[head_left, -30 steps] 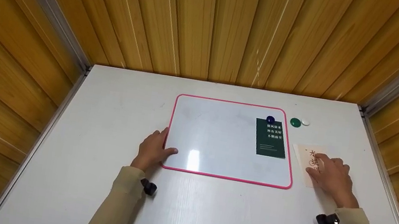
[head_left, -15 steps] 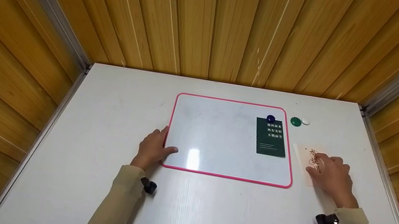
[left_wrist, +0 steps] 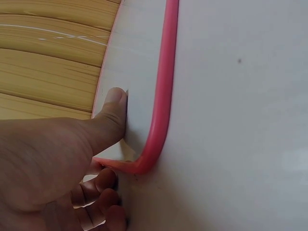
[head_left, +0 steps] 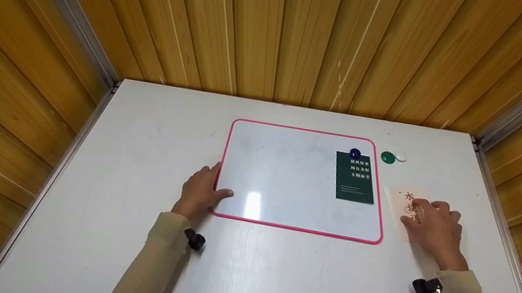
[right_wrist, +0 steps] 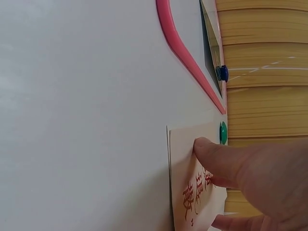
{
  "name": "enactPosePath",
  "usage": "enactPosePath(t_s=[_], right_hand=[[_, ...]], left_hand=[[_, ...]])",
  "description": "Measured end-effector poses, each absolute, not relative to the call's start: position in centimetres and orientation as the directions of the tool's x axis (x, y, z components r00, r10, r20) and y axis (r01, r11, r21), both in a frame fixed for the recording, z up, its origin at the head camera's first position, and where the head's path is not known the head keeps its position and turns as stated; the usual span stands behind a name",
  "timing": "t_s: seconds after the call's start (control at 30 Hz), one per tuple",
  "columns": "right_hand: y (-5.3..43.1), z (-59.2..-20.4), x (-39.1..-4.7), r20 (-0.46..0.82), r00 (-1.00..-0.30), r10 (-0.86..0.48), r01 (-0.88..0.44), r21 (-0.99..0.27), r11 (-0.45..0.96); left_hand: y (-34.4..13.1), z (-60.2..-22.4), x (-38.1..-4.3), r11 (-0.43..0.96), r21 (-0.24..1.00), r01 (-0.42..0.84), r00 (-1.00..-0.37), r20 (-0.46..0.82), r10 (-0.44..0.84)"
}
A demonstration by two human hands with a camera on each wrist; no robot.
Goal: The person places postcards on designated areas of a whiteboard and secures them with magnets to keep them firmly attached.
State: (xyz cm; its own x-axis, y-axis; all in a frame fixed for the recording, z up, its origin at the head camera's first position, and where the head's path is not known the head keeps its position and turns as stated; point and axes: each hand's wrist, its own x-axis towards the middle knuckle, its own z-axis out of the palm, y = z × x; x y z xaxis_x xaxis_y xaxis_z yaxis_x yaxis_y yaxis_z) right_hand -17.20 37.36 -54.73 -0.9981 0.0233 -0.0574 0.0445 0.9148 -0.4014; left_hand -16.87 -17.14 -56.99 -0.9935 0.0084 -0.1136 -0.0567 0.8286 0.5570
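Note:
My left hand (head_left: 199,190) grips the left edge of a whiteboard (head_left: 283,171) with a pink rim, near its front corner. In the left wrist view the thumb (left_wrist: 113,108) lies over the board's face, and the other fingers curl at the edge. Beside the board on the right lies a pale paper card (head_left: 400,200) with red-brown characters; a second edge shows beneath it in the right wrist view. My right hand (head_left: 436,229) rests on this card, thumb and fingertips spread over its face. A dark green card (head_left: 356,180) lies on the board under a dark blue round magnet (head_left: 354,153).
A green round magnet (head_left: 387,157) and a white one (head_left: 400,157) lie close together on the white table (head_left: 271,279), off the board's upper right corner. Yellow wood-look panels (head_left: 305,33) rise behind the table and on both sides.
Both hands, the cards and the board keep their places. The whole scene sits slightly higher in the head view than before.

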Motion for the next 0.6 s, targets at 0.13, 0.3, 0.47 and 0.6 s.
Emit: enactPosePath(t_s=[0.13, 0.3, 0.47, 0.6], right_hand=[[37.3, -54.3, -17.3, -0.05, -0.999, 0.021, 0.04, -0.423, 0.905], [37.4, -54.0, -17.5, -0.054, -0.998, 0.02, 0.042, -0.456, 0.889], [37.7, -53.6, -17.7, -0.017, -1.0, -0.015, -0.006, -0.438, 0.899], [37.9, -53.1, -18.1, 0.047, -0.997, -0.069, -0.082, -0.401, 0.913]], left_hand=[[-17.1, -56.8, -16.9, 0.831, 0.554, -0.059, -0.993, -0.12, 0.01], [-17.1, -56.7, -16.9, 0.833, 0.55, -0.052, -0.993, -0.115, 0.014], [-17.0, -56.7, -16.9, 0.834, 0.549, -0.051, -0.993, -0.118, 0.017], [-17.0, -56.6, -16.8, 0.83, 0.556, -0.056, -0.993, -0.118, 0.012]])
